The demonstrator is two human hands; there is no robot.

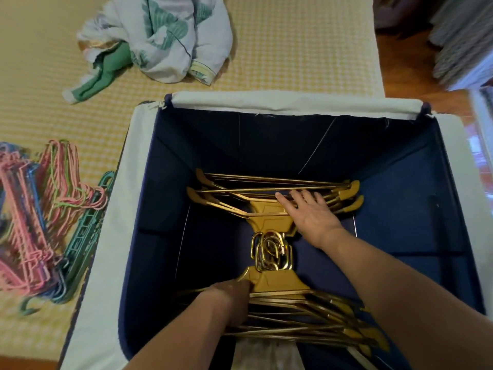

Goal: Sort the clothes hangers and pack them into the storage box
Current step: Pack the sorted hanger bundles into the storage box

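The right hand (310, 214) is laid flat, fingers straight, on the far gold hangers (269, 194). The left hand (234, 297) is curled on the near gold hangers (301, 311). Both bundles lie inside the storage box (293, 104). To the left of the fingers, the coloured hangers (45, 212) on the bed (293, 49) are judged still to be packed.

Coloured hangers (40, 217) — blurred, cut off at left edge.
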